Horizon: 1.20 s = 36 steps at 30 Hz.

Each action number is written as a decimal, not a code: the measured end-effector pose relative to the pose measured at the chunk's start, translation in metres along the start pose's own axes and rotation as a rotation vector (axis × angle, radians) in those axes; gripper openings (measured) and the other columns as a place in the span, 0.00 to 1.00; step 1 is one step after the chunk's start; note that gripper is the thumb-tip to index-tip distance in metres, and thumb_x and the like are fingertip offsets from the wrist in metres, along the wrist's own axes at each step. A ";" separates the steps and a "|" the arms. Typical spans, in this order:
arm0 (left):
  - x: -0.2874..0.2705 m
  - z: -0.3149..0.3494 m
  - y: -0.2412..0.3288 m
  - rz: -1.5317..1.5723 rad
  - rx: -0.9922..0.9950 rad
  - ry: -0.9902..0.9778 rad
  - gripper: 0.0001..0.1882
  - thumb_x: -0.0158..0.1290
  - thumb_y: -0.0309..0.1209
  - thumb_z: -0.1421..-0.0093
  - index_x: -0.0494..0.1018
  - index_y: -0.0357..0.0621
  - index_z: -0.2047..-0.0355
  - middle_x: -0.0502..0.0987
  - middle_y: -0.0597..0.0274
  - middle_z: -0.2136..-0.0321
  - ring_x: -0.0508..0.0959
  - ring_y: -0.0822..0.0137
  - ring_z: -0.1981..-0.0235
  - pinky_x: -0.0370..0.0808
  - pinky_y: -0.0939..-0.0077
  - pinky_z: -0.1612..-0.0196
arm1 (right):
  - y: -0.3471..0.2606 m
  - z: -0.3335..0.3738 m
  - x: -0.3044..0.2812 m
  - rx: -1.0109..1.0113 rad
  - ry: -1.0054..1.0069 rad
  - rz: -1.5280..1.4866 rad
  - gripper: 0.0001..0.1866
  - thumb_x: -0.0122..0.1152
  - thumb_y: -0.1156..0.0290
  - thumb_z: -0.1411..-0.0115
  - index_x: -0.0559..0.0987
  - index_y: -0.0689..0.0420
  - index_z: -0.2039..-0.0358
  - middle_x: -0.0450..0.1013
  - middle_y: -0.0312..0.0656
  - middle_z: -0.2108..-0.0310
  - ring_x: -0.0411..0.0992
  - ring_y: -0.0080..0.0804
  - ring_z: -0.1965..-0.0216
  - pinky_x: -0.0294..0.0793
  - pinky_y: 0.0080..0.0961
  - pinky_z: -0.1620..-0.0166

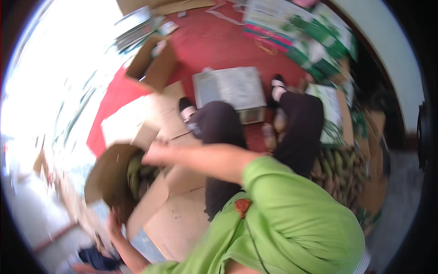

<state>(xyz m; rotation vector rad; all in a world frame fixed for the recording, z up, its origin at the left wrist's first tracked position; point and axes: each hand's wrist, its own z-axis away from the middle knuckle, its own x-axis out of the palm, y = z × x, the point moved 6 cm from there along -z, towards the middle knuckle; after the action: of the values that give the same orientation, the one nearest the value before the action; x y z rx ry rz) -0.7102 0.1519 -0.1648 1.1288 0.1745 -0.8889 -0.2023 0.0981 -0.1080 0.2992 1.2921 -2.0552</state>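
Note:
An open cardboard box (99, 176) stands to my left, with long green and brown pieces of produce (135, 176) inside it. My right hand (156, 153) reaches across my body to the box's far right rim, beside a raised flap (145, 135). Its fingers look closed, but blur hides what they hold. At the near side of the same box is my left hand (114, 222), fingertips close to the cardboard. Motion smears those fingers, so their grip is unclear.
A grey metal-topped scale (232, 89) stands between my feet. Ahead lies a smaller open carton (153, 64) on the red floor (205, 41). More produce (340, 171) is heaped at my right, below printed green-and-white cartons (315, 36). Flattened cardboard (180, 223) lies against my left side.

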 end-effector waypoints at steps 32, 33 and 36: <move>0.078 -0.067 0.201 0.098 0.182 0.331 0.21 0.40 0.42 0.34 0.65 0.42 0.47 0.70 0.47 0.51 0.73 0.55 0.51 0.75 0.64 0.54 | 0.074 0.218 -0.218 -0.474 0.860 -0.174 0.12 0.56 0.64 0.50 0.79 0.59 0.72 0.76 0.47 0.71 0.75 0.41 0.68 0.73 0.35 0.63; 0.081 -0.068 0.215 0.077 0.210 0.346 0.21 0.40 0.42 0.34 0.65 0.43 0.47 0.70 0.47 0.51 0.73 0.55 0.51 0.75 0.64 0.54 | 0.094 0.247 -0.240 -0.344 0.886 -0.313 0.11 0.57 0.64 0.49 0.79 0.58 0.71 0.76 0.45 0.70 0.75 0.39 0.67 0.72 0.34 0.63; 0.096 -0.073 0.270 0.015 0.312 0.380 0.21 0.39 0.42 0.34 0.65 0.43 0.46 0.69 0.47 0.50 0.73 0.54 0.51 0.76 0.64 0.55 | 0.178 0.318 -0.284 -0.153 1.160 -0.270 0.11 0.60 0.65 0.48 0.80 0.57 0.67 0.77 0.44 0.67 0.75 0.36 0.64 0.73 0.28 0.60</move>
<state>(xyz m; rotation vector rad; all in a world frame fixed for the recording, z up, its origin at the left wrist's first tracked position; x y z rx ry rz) -0.4385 0.1997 -0.0578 1.5854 0.3464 -0.6953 0.1742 -0.1044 0.0667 1.4541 2.2138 -1.9781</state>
